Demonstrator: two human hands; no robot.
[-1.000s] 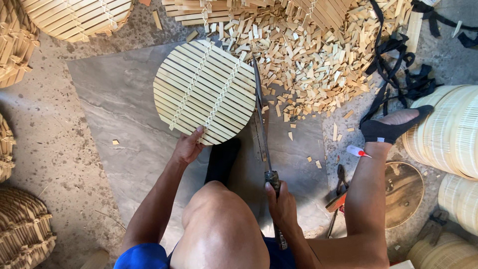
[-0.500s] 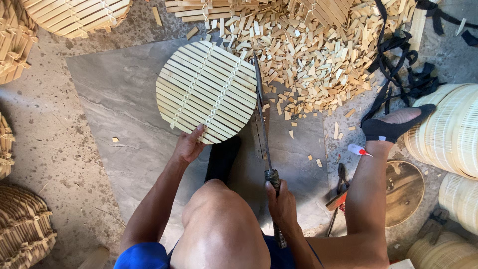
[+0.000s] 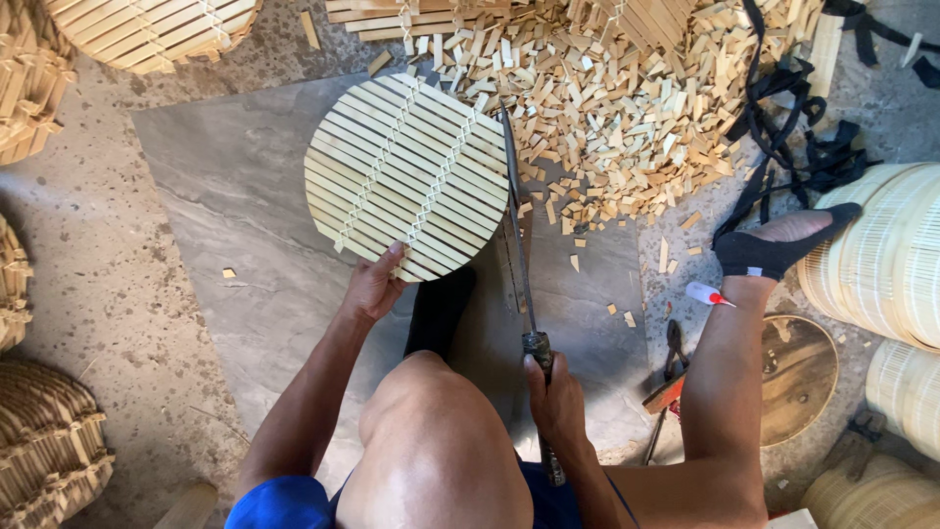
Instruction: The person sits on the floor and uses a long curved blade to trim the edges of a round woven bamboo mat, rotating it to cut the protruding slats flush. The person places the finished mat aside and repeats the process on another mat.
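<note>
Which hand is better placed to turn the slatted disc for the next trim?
Left. The left hand already grips the near rim of the round bamboo disc. The right hand is closed on the handle of the long blade along the disc's right edge.

A workshop floor under daylight

A grey slab [image 3: 225,206] lies on a speckled concrete floor [image 3: 117,323]. A heap of pale offcuts [image 3: 636,108] spreads across the top. Stacks of slat mats [image 3: 147,29] sit at the upper left, more along the left edge. Round steamer walls [image 3: 881,255] stand at right beside black straps [image 3: 793,147] and a wooden disc [image 3: 798,377].
</note>
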